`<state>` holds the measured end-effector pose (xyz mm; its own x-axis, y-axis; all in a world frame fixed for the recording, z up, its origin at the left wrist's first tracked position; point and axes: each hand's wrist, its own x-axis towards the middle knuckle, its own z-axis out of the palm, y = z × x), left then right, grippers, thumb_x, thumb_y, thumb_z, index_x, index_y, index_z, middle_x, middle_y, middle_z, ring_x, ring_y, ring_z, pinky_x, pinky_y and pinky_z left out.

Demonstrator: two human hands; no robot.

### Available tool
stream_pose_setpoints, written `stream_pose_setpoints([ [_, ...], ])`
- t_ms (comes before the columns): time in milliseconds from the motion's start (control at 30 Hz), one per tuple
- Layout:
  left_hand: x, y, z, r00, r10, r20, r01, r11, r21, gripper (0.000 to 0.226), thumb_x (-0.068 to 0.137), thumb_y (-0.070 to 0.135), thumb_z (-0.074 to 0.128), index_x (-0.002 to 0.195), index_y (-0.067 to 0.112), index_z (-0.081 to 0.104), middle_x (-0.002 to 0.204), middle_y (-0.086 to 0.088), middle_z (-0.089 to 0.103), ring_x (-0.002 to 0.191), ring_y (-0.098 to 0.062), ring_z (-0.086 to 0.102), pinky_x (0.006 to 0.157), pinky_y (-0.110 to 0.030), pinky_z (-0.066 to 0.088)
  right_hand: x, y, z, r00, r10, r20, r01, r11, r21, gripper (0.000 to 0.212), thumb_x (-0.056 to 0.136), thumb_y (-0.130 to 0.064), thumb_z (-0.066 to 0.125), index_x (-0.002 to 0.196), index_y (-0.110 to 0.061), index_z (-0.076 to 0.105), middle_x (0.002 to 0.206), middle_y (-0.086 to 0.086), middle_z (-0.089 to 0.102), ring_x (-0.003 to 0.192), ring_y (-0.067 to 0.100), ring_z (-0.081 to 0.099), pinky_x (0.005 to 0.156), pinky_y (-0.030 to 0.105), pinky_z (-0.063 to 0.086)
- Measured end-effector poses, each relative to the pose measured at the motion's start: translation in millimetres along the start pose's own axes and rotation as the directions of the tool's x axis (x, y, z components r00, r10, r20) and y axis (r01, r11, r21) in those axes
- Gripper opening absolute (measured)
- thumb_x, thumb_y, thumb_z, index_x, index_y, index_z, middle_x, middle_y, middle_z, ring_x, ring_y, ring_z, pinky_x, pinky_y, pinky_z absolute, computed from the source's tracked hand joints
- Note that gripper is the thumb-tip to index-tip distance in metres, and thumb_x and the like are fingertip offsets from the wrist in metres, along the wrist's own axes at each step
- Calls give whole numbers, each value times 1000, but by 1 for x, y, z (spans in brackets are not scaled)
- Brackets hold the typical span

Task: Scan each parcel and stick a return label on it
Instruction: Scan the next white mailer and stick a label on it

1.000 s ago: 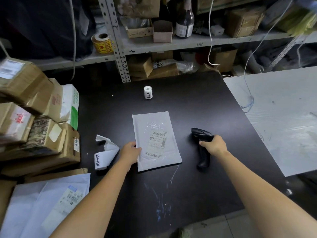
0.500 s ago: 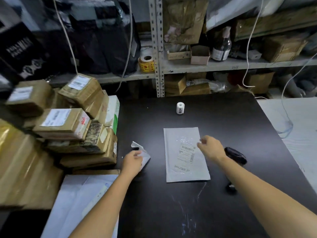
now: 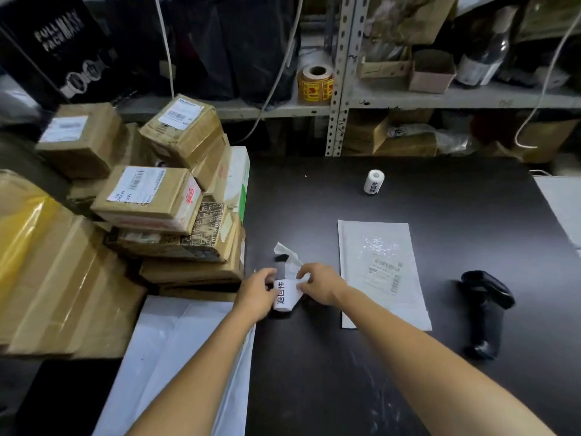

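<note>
A white padded mailer (image 3: 382,272) with a shipping label lies flat on the black table (image 3: 424,199). To its left, both hands meet at a strip of white return labels (image 3: 284,294) printed with black characters. My left hand (image 3: 256,294) grips the strip's rolled end. My right hand (image 3: 319,284) pinches the label's edge on the other side. Loose backing paper (image 3: 287,254) curls up behind the strip. The black handheld scanner (image 3: 485,309) lies on the table right of the mailer, untouched.
A small roll of return labels (image 3: 373,181) stands at the table's back. Stacked brown cardboard parcels (image 3: 151,199) fill the left side. A white poly mailer (image 3: 176,357) lies at the front left. Metal shelving (image 3: 339,89) with boxes and a yellow tape roll (image 3: 315,82) runs behind.
My right hand let go of the scanner and crossed over the mailer to the label strip. My left hand left the mailer's corner and took hold of the strip.
</note>
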<state>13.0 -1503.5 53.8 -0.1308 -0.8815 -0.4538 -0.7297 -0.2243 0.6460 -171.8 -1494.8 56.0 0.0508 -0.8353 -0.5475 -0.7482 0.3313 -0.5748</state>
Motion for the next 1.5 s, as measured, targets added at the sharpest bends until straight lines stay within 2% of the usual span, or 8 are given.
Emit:
stream_pose_setpoints([
  [300,12,9,-2,991,102,86,-108,992,72,12,81,28,73,91,30,68,98,11,70,89,-6,64,82,-28,52,8,-7,-38,988,-46,-148,41,999,-36,7,88,-18,60,87,-24,64,84,-4,61,80,18,58,71,24,42],
  [433,17,20,-3,991,119,55,-117,993,-31,17,81,23,76,75,31,62,88,6,68,84,-14,63,81,-30,50,9,-14,-53,970,-75,-231,81,997,17,9,88,-17,62,92,-23,67,81,-5,61,78,16,57,73,25,45],
  [733,17,33,1,998,-14,65,39,918,-395,14,89,15,70,102,14,67,84,1,65,76,-10,61,66,-21,48,-7,-12,-36,937,-124,-327,161,983,90,25,85,-24,68,104,-27,52,93,-10,64,77,12,61,73,30,50],
  [900,12,32,1,995,-24,94,65,882,-467,14,91,15,67,105,16,67,93,-2,68,84,-14,64,70,-24,52,-9,-14,-27,949,-142,-281,166,984,65,5,85,-25,66,87,-27,70,88,-15,68,78,5,63,78,26,51],
  [1067,7,32,2,997,-7,72,39,886,-463,19,90,12,68,109,12,68,91,-6,69,79,-17,62,73,-32,53,-12,-20,-22,939,-189,-287,199,980,6,16,88,-24,61,98,-22,73,100,-9,69,89,10,63,79,28,50],
  [1167,5,34,0,998,5,67,26,888,-460,21,89,13,69,110,16,67,93,-5,69,79,-16,63,60,-25,55,-13,-22,-24,937,-198,-289,203,979,-14,17,90,-24,61,100,-22,74,103,-7,69,92,12,64,80,29,51],
  [1333,4,35,-3,997,66,41,-41,898,-439,26,87,13,72,113,15,70,90,4,71,77,-5,63,69,-15,50,-13,-22,-29,939,-204,-275,211,977,-5,11,86,-34,68,90,-25,74,94,-8,69,87,11,64,78,31,52],
  [1500,4,36,-4,996,63,65,-35,931,-365,29,87,15,72,116,12,70,96,-1,72,88,-13,65,68,-15,52,-12,-22,-31,942,-223,-250,216,975,-53,12,87,-32,69,91,-22,74,93,-5,70,86,14,64,78,32,52],
])
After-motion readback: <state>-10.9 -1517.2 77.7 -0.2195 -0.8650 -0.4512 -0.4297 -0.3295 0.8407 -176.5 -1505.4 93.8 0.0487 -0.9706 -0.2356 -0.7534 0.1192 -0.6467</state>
